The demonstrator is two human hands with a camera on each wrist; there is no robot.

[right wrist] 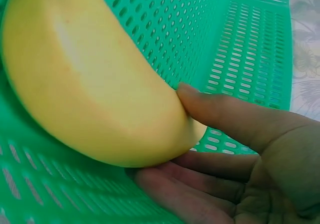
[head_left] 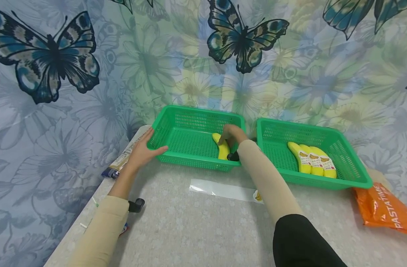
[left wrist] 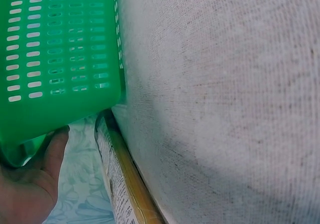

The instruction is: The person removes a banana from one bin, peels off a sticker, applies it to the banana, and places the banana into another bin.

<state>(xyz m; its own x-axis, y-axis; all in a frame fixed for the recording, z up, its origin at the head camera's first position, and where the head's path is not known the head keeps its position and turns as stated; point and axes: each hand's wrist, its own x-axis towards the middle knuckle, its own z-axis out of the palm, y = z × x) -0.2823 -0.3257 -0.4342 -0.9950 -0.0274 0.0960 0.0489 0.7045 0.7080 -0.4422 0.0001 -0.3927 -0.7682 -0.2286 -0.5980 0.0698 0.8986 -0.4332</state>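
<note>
A yellow banana [head_left: 222, 147] stands at the right end of the left green basket [head_left: 197, 163]. My right hand [head_left: 232, 134] reaches into that basket and pinches one end of the banana. In the right wrist view the thumb [right wrist: 215, 106] lies on top of the banana [right wrist: 95, 78] and the fingers are beneath it. At the basket's left front corner, my left hand [head_left: 143, 150] grips the rim. The left wrist view has this hand [left wrist: 35, 184] at the rim of the basket [left wrist: 60, 98], partly cut off by the frame.
A second green basket [head_left: 350, 174] on the right holds several labelled bananas [head_left: 311, 161]. A clear strip with a banana sticker [head_left: 258, 196] lies in front. An orange pasta bag [head_left: 383, 207] lies far right; a long packet [head_left: 118, 163] lies beside the left basket.
</note>
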